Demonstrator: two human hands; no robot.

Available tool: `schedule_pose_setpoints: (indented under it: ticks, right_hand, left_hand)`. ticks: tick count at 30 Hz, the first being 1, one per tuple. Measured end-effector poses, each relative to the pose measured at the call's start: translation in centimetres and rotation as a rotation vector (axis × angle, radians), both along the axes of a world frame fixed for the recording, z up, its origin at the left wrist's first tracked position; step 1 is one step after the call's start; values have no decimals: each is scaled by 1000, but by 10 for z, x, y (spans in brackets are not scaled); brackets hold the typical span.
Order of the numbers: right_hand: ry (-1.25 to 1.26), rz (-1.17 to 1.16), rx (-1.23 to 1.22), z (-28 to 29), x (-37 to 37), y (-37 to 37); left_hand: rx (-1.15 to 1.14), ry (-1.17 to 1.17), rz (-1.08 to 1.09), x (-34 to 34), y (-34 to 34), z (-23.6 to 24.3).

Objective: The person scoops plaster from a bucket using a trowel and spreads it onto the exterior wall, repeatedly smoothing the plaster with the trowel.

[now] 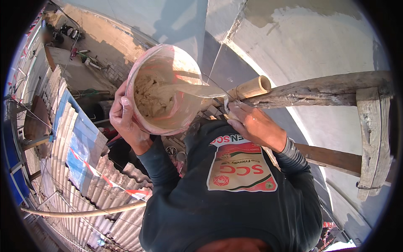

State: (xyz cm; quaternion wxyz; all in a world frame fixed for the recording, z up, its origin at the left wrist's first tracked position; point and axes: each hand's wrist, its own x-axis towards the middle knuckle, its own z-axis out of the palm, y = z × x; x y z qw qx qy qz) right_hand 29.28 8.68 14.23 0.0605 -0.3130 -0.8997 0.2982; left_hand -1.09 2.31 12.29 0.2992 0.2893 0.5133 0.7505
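My left hand (124, 115) grips the rim of a round pinkish bucket (187, 63), thumb over the edge, and the bucket tilts so its inside shows. Wet grey-brown mortar (153, 95) lies in its bottom and smears its walls. In my right hand (257, 125) is the handle of a trowel (200, 90), fingers wrapped round it. The trowel's blade reaches left over the bucket's rim, its tip at the mortar. Most of the trowel's handle is hidden by my fingers.
A bamboo pole (252, 87) and a weathered timber beam (310, 90) run beside my right arm, joined to an upright wooden piece (373, 138). A grey plastered wall (319, 46) rises beyond. Corrugated roofing (121, 178) and a string of red-white flags (100, 176) lie far below left.
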Motion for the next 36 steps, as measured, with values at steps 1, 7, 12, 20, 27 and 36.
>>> schedule_pose_setpoints:
  ticks: [1,7,12,20,27,36]
  right_hand:
    - [28,-12,12,-7,0,1]
    - [-51,-9,40,-7,-9,13]
    - [-112,98,-93,-14,-31,14]
    - [-6,135,78,-68,-54,20]
    - [-38,-9,-253,-59,-61,35]
    - [-95,-90,41,-78,-65,39]
  left_hand:
    - [-7,-8,7,0,-1,-1]
    - [-34,-55,33,-4,-2,-18]
    - [-10,-50,38,2,-1,-25]
    - [-82,44,57,22,-4,-24]
    - [-68,86,-6,28,-4,-12]
    - [-49,38,47,38,4,-11]
